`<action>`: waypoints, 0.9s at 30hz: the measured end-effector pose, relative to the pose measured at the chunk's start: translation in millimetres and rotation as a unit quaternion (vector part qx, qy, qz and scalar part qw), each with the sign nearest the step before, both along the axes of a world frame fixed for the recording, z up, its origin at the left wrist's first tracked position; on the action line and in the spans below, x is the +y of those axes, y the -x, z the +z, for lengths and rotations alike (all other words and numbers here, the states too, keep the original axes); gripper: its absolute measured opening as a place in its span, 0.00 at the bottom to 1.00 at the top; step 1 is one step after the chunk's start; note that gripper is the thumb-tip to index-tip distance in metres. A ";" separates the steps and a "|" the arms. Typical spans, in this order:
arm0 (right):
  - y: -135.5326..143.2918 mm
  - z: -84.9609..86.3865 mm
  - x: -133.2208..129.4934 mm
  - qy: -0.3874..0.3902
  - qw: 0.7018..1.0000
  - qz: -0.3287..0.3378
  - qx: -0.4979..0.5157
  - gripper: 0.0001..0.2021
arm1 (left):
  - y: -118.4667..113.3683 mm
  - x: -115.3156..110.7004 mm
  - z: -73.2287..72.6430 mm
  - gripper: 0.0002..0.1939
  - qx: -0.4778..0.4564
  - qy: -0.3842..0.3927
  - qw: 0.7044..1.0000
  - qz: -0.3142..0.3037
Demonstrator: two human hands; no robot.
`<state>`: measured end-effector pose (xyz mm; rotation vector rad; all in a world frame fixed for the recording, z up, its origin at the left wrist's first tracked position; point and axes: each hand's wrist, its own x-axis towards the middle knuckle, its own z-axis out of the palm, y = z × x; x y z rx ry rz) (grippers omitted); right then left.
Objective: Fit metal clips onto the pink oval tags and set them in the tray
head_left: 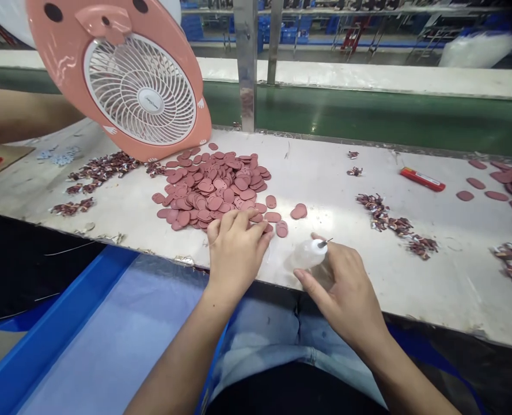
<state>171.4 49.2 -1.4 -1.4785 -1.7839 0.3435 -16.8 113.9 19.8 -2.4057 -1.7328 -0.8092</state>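
Note:
My left hand (237, 245) rests at the near edge of a pile of reddish-brown oval pieces (216, 187). Its bent fingers are spread apart over the nearest pieces; the fingertips are partly hidden. To its right, my right hand (346, 282) is closed around a translucent white squeeze bottle (308, 255) with a thin needle tip. The bottle lies tilted between thumb and fingers, slightly blurred, its tip pointing up and right. A few loose ovals (299, 211) lie between the pile and the bottle; some show small holes.
A pink animal-shaped fan (152, 109) stands behind the pile, with another person's arm (22, 115) beside it. Small brown-and-white bundles (379, 212) lie left and right. A red marker-like object (423, 179) and more ovals are at right. A blue bin (65, 328) sits below the table edge.

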 end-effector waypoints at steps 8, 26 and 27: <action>5.2 9.6 -14.2 0.084 0.955 0.078 0.275 0.15 | -0.6 -45.8 14.4 0.15 -0.523 0.146 0.839 -0.001; -0.4 16.9 -43.0 0.279 0.840 0.128 0.447 0.24 | -20.5 -91.2 -11.9 0.12 -0.755 0.393 0.514 -0.106; -7.6 19.5 -45.3 0.264 0.866 0.112 0.410 0.24 | -20.6 -93.3 -11.5 0.12 -0.767 0.400 0.493 -0.089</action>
